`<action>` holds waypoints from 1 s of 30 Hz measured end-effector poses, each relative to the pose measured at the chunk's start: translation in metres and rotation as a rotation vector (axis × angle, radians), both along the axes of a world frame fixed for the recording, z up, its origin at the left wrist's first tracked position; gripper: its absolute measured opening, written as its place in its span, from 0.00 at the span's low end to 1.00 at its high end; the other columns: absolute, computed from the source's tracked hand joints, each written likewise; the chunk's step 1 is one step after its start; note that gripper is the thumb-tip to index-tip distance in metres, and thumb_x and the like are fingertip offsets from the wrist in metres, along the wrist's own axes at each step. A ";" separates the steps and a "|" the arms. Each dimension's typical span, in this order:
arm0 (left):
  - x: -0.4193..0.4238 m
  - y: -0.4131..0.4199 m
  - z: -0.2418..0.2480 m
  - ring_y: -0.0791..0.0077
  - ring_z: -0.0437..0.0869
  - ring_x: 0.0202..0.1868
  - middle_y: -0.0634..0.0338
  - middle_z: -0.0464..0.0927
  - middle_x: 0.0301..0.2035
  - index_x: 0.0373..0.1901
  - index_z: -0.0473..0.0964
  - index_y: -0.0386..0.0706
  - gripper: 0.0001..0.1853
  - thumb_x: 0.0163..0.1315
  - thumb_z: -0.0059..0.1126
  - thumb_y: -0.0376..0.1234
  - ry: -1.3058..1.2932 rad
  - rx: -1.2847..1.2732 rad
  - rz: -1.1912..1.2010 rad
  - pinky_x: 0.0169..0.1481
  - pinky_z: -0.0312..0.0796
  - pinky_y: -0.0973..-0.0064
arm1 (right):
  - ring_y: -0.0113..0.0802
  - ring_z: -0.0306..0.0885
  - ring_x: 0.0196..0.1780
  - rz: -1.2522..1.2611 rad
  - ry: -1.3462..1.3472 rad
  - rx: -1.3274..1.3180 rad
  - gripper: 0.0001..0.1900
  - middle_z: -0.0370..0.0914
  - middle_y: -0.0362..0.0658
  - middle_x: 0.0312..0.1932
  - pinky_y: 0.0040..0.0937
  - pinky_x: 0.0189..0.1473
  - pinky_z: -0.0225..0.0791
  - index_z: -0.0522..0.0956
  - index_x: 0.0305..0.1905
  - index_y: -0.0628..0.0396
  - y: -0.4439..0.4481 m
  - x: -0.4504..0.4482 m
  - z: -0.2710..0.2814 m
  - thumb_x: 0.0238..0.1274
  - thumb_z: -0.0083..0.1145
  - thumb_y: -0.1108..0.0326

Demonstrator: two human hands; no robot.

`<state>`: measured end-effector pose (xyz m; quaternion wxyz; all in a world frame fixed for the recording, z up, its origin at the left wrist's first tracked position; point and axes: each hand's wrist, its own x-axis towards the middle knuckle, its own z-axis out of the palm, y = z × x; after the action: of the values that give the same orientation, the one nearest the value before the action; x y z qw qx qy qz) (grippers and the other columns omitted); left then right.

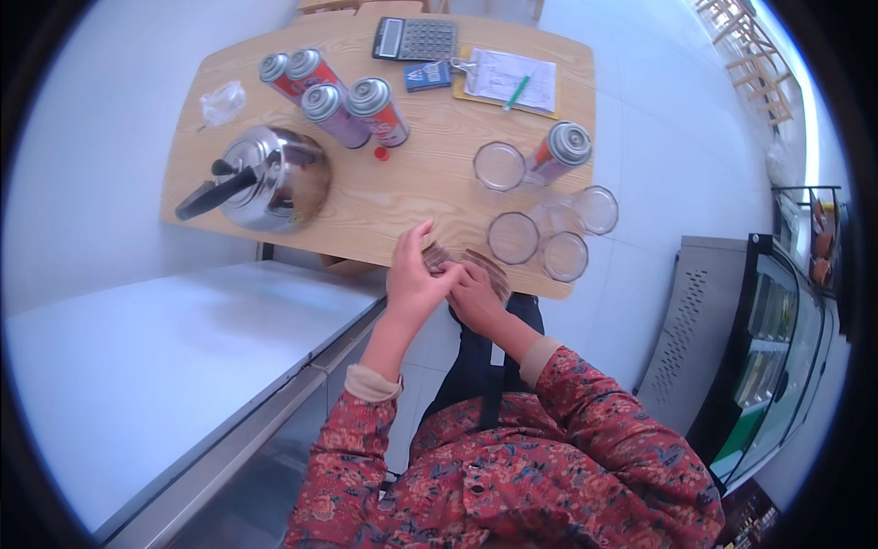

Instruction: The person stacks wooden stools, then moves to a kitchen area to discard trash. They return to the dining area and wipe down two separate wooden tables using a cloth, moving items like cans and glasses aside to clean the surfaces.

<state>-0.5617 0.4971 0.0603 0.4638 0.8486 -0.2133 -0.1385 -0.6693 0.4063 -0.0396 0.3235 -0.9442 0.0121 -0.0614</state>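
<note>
Both hands meet at the near edge of a light wooden table [405, 195]. My left hand [420, 274] has its fingers partly spread, with thumb and fingertips near my right hand [475, 294]. Between and beside the hands is a thin brown striped thing [488, 267], perhaps a wrapper or strip; it shows on both sides of the right fingers, and its exact kind is unclear. The right fingers are closed on it. Right of the hands, clear faceted glasses [513, 238] stand close together, and another glass [500, 167] is beside a gas canister [568, 145].
A steel kettle [302, 178] stands at left, near several gas canisters [379, 113] and a red cap [381, 154]. A plastic bag [223, 103], calculator [429, 39], blue box [426, 76] and clipboard [457, 92] with a green pen [518, 92] lie farther back. A white counter [192, 364] borders the left.
</note>
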 end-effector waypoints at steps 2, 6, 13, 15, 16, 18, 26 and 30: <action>-0.011 -0.023 -0.010 0.54 0.71 0.56 0.50 0.71 0.51 0.56 0.64 0.38 0.38 0.39 0.72 0.33 0.000 -0.045 -0.086 0.61 0.65 0.65 | 0.44 0.62 0.63 0.007 0.057 0.014 0.19 0.70 0.44 0.57 0.44 0.63 0.53 0.73 0.55 0.53 -0.012 -0.014 -0.004 0.58 0.52 0.64; -0.031 -0.066 -0.026 0.55 0.71 0.56 0.51 0.71 0.51 0.57 0.63 0.39 0.44 0.34 0.75 0.35 0.026 -0.123 -0.091 0.61 0.65 0.64 | 0.48 0.61 0.64 -0.092 0.073 0.133 0.20 0.71 0.49 0.57 0.47 0.65 0.51 0.73 0.56 0.53 -0.023 -0.023 -0.002 0.59 0.50 0.65; -0.026 -0.060 -0.012 0.58 0.77 0.50 0.52 0.74 0.47 0.56 0.66 0.41 0.43 0.34 0.78 0.38 -0.007 -0.178 0.064 0.55 0.70 0.66 | 0.49 0.62 0.65 -0.087 0.056 0.040 0.25 0.67 0.53 0.59 0.44 0.64 0.55 0.68 0.59 0.60 -0.022 -0.022 0.017 0.55 0.55 0.68; -0.002 -0.037 -0.006 0.61 0.77 0.50 0.52 0.73 0.48 0.56 0.64 0.39 0.43 0.35 0.78 0.37 -0.024 -0.184 0.100 0.55 0.70 0.68 | 0.47 0.63 0.63 -0.068 -0.005 -0.004 0.25 0.68 0.50 0.58 0.42 0.62 0.57 0.69 0.58 0.58 -0.016 -0.022 0.015 0.53 0.57 0.69; 0.014 -0.022 -0.014 0.63 0.77 0.50 0.52 0.73 0.48 0.57 0.63 0.38 0.44 0.36 0.79 0.36 -0.031 -0.222 0.163 0.56 0.70 0.69 | 0.46 0.63 0.63 -0.078 -0.040 0.031 0.25 0.68 0.49 0.58 0.42 0.62 0.57 0.70 0.58 0.58 -0.012 -0.015 0.015 0.52 0.57 0.70; 0.044 0.002 -0.015 0.66 0.76 0.50 0.51 0.72 0.49 0.57 0.62 0.36 0.44 0.36 0.79 0.34 -0.029 -0.263 0.235 0.57 0.70 0.70 | 0.44 0.64 0.62 -0.107 -0.105 0.092 0.26 0.68 0.46 0.58 0.42 0.60 0.58 0.70 0.58 0.56 -0.014 0.010 0.018 0.51 0.59 0.71; 0.103 0.058 -0.038 0.70 0.72 0.54 0.57 0.67 0.53 0.56 0.60 0.39 0.40 0.42 0.77 0.30 0.009 -0.165 0.380 0.54 0.70 0.73 | 0.44 0.57 0.69 -0.172 -0.071 -0.153 0.27 0.60 0.42 0.68 0.41 0.63 0.56 0.70 0.61 0.51 -0.015 0.050 0.016 0.52 0.58 0.67; 0.104 0.060 -0.046 0.68 0.71 0.55 0.56 0.67 0.54 0.59 0.57 0.40 0.44 0.41 0.76 0.31 -0.004 -0.226 0.412 0.55 0.68 0.68 | 0.42 0.56 0.71 -0.081 -0.020 -0.209 0.28 0.60 0.41 0.68 0.41 0.66 0.55 0.69 0.62 0.50 -0.022 0.022 0.014 0.53 0.58 0.66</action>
<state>-0.4577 0.5570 0.0142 0.5738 0.8173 -0.0507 -0.0145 -0.6475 0.3841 -0.0254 0.2209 -0.9707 0.0408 -0.0850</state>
